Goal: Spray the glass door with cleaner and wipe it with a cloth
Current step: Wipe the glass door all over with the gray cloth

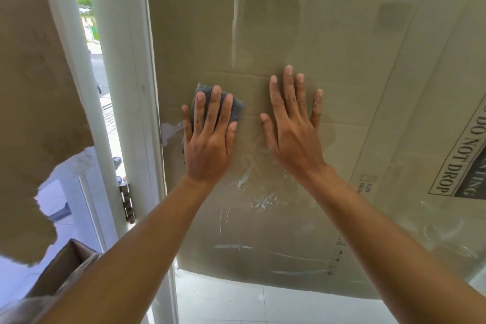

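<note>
Glass door (263, 218), smeared, bears grey cloth (237, 110) under left hand (207, 150).

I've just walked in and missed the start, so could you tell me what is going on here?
A person is wiping the glass door. Their left hand presses a grey cloth flat against the pane with straight fingers, close to the white door frame. The right hand lies flat and bare on the glass beside it. Wet streaks of cleaner show below the hands, and cardboard sits behind the pane.
</note>
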The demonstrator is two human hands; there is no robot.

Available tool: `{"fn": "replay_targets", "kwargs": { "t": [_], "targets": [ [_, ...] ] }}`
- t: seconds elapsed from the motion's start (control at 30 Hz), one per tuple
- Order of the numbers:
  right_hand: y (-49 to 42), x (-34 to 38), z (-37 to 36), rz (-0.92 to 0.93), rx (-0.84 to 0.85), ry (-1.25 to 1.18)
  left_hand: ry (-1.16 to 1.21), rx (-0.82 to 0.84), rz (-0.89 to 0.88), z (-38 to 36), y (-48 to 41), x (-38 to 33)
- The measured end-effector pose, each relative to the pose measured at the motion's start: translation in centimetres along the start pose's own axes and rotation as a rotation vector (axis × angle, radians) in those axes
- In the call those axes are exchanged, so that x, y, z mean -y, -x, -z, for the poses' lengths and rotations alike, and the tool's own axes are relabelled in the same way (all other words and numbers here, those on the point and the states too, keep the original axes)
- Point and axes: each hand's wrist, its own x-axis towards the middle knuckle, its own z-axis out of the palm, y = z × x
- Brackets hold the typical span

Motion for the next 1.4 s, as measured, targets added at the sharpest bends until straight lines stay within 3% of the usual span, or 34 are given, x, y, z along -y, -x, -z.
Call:
{"fn": "replay_targets", "kwargs": {
  "t": [0.17, 0.47, 0.67, 0.9, 1.1, 1.4],
  "targets": [
    [0.0, 0.4, -0.1, -0.007, 0.005, 0.005, -0.039, -0.002, -0.009, 0.5, -1.0, -0.4],
    [-0.7, 1.2, -0.2, -0.019, -0.020, -0.006, 0.008, -0.051, -0.029, 1.0, -11.2, -0.9],
    [-1.8, 2.3, -0.4, 0.043, -0.007, -0.019, 0.023, -0.080, 0.165, 1.0, -9.4, -0.5],
    [-0.1, 3.2, -1.4, 0.038, -0.006, -0.021, 0.062, -0.033, 0.224, 0.9, -3.8, 0.4],
    [0.9, 4.6, -3.0, 0.088, 0.004, 0.014, 0.025, 0.034, 0.073, 1.0, 0.6, 0.1],
    [0.4, 5.0, -2.9, 0.066, -0.020, 0.020, -0.059, -0.026, 0.033, 1.8, -6.9, 2.5]
  ]
}}
